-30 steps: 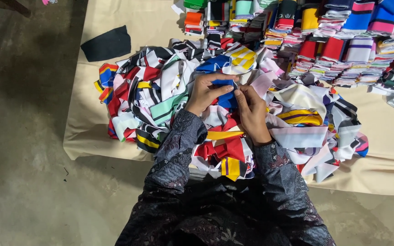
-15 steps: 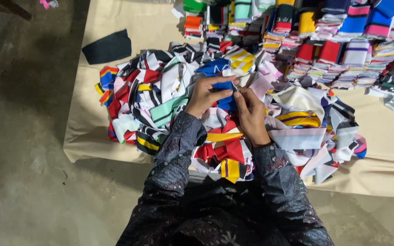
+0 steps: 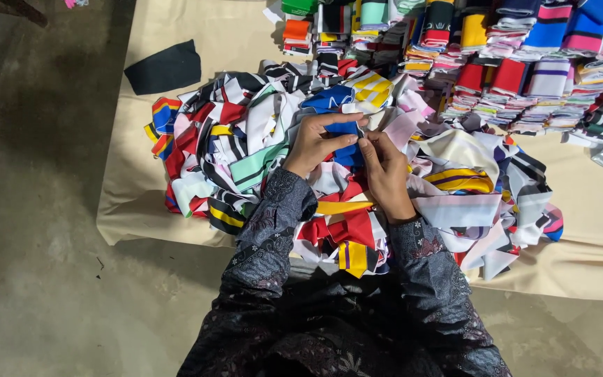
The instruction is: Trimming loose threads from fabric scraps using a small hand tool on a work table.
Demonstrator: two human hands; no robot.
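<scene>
head view: both hands meet over the heap, left hand point(image 3: 315, 143) and right hand point(image 3: 384, 167) pinching one blue knit piece point(image 3: 347, 143) between closed fingers. under them a loose pile of striped collar pieces point(image 3: 246, 160) lies unsorted; beyond it, neat stacks point(image 3: 518, 77) stand on the tan sheet point(image 3: 594, 209). by my judgement, much is left to sort.

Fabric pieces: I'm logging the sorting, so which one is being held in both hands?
The solid blue piece, pinched between the left hand and right hand above the loose pile; the others lie unheld.
</scene>
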